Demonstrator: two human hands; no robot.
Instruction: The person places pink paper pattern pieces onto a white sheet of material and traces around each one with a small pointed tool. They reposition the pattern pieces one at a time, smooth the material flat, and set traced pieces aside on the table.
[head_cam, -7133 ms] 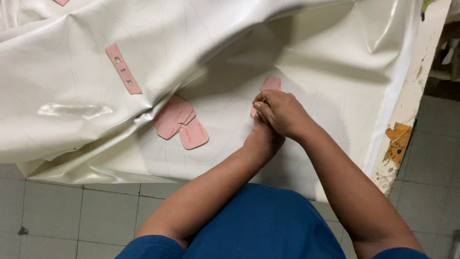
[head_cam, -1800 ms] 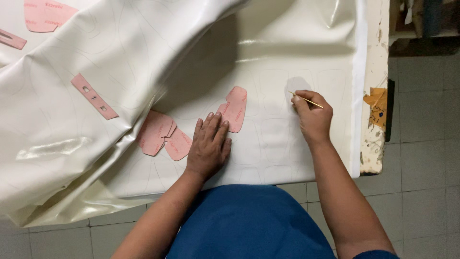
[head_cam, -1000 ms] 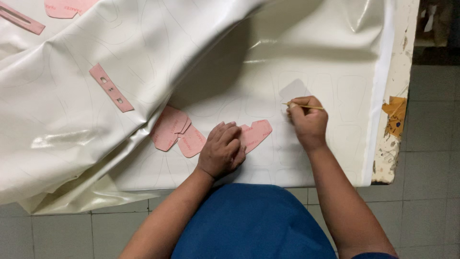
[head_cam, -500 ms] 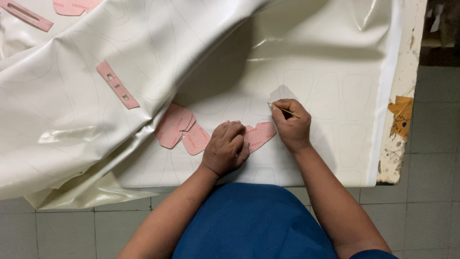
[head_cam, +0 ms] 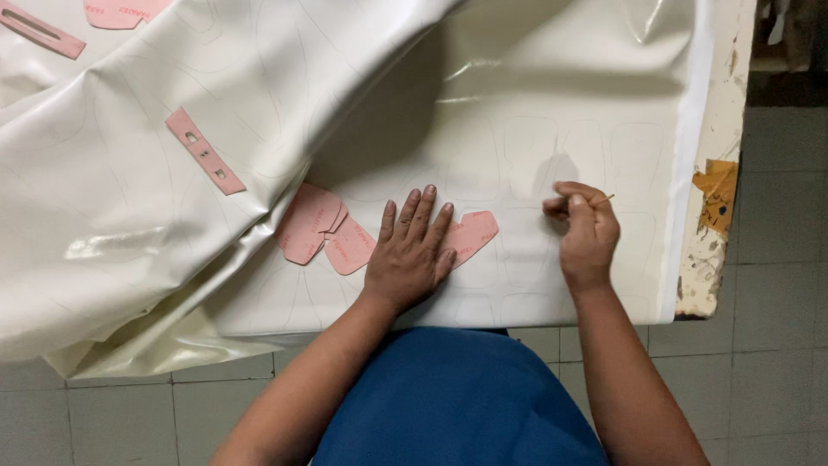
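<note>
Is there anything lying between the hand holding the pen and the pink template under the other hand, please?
Nothing visible does. Only bare cream sheet separates the right hand, gripping the thin pen, from the pink template, which the left hand presses flat.

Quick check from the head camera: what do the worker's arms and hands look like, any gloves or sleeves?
Both hands are bare: no gloves, rings or watch on the left hand or right hand. The forearms are uncovered, with no sleeves in view. A blue garment covers the body.
</note>
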